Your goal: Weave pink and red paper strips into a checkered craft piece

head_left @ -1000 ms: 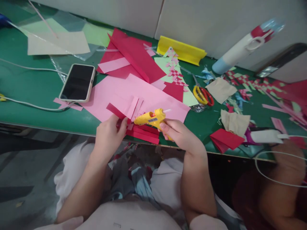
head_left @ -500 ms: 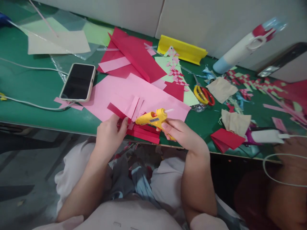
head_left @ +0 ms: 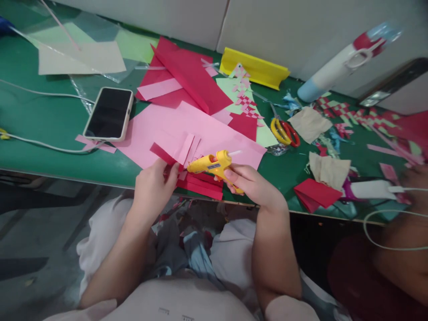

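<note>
My right hand [head_left: 245, 180] is wrapped round the grip of a yellow hot glue gun [head_left: 209, 164], a clear glue stick [head_left: 236, 152] jutting from its back. The nozzle points left and meets the paper at my left fingertips. Thumb and fingers of my left hand [head_left: 154, 182] pinch a red paper strip [head_left: 163, 153] at the table's front edge. Pink strips [head_left: 185, 149] stand beside it, and more red strips [head_left: 202, 185] lie under the gun. Beneath is a large pink paper sheet [head_left: 150, 127]. The exact contact point at the nozzle is hard to make out.
A phone [head_left: 109, 113] lies left. Red paper [head_left: 194, 80], a yellow holder [head_left: 254, 69] and scissors [head_left: 284, 132] are behind. At right are a bottle [head_left: 334, 67], cloth pieces [head_left: 309, 122], folded red paper [head_left: 317, 195] and another person's arm [head_left: 406, 232] with a white cable.
The glue gun has shifted slightly left, closer to my left fingertips. My left hand stays in place. The other person's hand at right has moved up a little.
</note>
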`<state>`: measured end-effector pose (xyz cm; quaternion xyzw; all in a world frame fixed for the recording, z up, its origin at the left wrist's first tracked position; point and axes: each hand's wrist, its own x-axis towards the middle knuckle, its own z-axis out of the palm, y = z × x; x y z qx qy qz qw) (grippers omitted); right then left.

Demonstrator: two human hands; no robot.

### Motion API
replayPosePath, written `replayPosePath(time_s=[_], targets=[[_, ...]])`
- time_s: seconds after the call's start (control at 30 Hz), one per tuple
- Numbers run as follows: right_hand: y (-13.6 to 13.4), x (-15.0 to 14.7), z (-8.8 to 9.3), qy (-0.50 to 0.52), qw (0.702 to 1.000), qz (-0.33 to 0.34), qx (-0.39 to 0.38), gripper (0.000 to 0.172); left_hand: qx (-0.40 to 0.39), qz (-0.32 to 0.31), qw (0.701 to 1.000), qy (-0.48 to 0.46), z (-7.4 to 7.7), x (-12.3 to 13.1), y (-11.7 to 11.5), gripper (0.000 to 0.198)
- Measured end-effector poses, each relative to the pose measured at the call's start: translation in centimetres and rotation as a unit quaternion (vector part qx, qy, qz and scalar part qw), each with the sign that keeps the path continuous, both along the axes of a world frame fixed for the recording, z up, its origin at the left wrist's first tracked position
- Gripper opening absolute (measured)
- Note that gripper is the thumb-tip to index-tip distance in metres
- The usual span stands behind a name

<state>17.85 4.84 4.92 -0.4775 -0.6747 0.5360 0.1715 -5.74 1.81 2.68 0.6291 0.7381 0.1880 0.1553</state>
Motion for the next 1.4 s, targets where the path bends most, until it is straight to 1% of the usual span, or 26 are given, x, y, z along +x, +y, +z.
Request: replayPosePath(time_s=[0.17,0.33,0.53,0.87,1.0,1.23,1.4], targets=[[0.0,0.3,0.0,0.013,1.000,-0.004,-0.014,0.043,-0.002,-0.002,1.000,0.006,0.0,0.0,0.0,0.027],[-0.1,0.8,0.0,0.074,0.995,-0.032,-0.065,0.044,-0.001,0.000,1.000,0.007,-0.1,0.0,-0.1,0.028],[-0.1,1.1,0.2,0.118,0.986,-0.060,-0.098,0.045,-0.002,0.000,1.000,0.001,-0.1,-0.1,0.0,0.026],[-0.1,1.3,0.7,0.178,0.976,-0.071,-0.106,0.047,-0.005,0.001,1.000,-0.006,-0.1,-0.2,0.0,0.027],[-0.1,1.2,0.6,0.165,0.978,-0.068,-0.103,0.049,-0.009,0.005,1.000,-0.004,0.0,-0.1,0.0,0.028],[0.4,0.8,-0.5,0.088,0.991,-0.035,-0.094,0.045,-0.007,0.003,1.000,0.001,0.0,0.0,0.0,0.028],[0.4,0.8,-0.5,0.102,0.990,-0.029,-0.090,0.045,-0.006,0.001,1.000,0.003,0.1,0.0,0.0,0.027]])
